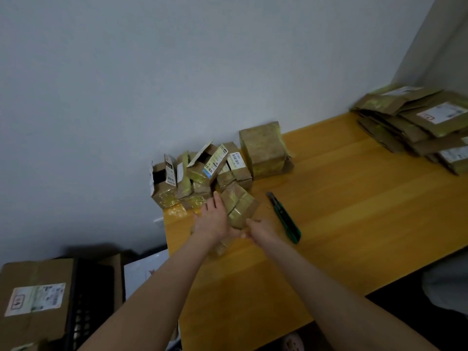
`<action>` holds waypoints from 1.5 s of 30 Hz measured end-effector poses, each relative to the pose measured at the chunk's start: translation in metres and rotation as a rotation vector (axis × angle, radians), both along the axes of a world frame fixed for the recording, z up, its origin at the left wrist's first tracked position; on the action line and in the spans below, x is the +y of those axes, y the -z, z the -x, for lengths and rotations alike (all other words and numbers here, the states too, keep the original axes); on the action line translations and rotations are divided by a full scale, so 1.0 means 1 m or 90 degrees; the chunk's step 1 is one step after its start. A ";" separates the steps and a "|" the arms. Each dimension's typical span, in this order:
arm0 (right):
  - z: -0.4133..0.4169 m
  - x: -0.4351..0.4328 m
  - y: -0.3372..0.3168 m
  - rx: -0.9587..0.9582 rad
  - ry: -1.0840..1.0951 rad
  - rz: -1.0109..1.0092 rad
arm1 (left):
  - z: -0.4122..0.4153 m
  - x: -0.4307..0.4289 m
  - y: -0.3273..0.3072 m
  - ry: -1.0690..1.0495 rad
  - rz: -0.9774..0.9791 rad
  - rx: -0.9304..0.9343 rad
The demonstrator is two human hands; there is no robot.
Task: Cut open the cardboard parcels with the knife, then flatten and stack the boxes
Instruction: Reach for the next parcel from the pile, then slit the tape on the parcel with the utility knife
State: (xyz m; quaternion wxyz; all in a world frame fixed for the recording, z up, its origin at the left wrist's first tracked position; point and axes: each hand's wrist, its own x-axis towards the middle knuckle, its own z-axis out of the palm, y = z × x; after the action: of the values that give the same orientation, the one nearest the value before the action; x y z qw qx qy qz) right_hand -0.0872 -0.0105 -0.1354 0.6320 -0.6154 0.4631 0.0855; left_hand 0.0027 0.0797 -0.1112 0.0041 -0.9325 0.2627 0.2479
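A small taped cardboard parcel (pixel 239 206) sits tilted on the wooden table (pixel 342 211) between my hands. My left hand (pixel 214 220) lies against its left side with straight fingers. My right hand (pixel 260 229) grips its near corner from below. The green utility knife (pixel 285 217) lies on the table just right of the parcel, touched by neither hand. Behind the parcel stands a cluster of small parcels (pixel 200 173), some with open flaps, and a bigger taped box (pixel 266 150) against the wall. Flattened boxes (pixel 417 122) are stacked at the far right.
A large cardboard box with a label (pixel 35 297) and a black crate (pixel 86 305) stand on the floor left of the table. The grey wall (pixel 177 72) runs along the table's far edge. A scrap of tape (pixel 177 211) lies near the table's left corner.
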 end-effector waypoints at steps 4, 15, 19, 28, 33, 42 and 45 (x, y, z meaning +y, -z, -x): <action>0.004 -0.026 0.017 0.051 -0.089 0.193 | 0.005 0.001 0.012 0.048 -0.053 -0.109; 0.001 -0.072 0.081 0.281 -0.283 0.522 | -0.020 0.009 0.021 0.170 -0.066 -0.152; 0.002 -0.079 0.086 0.273 -0.280 0.497 | -0.004 -0.005 0.028 0.122 -0.107 -0.202; 0.000 -0.084 0.027 -0.020 -0.006 0.062 | -0.010 -0.002 -0.011 0.308 -0.063 -0.128; 0.011 -0.077 0.002 -0.021 -0.048 0.077 | -0.002 -0.003 -0.001 0.236 -0.073 -0.156; 0.051 -0.067 0.005 -0.034 -0.082 0.225 | -0.008 -0.013 0.012 0.204 -0.052 -0.144; 0.060 -0.065 0.002 0.003 -0.171 0.369 | -0.013 -0.015 0.010 0.210 -0.053 -0.119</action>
State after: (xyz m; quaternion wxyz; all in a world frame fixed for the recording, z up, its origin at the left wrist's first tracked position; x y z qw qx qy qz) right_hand -0.1475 -0.0756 -0.1378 0.4124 -0.8253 0.3843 0.0339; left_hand 0.0159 0.0647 -0.1214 0.1076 -0.8948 0.3999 0.1666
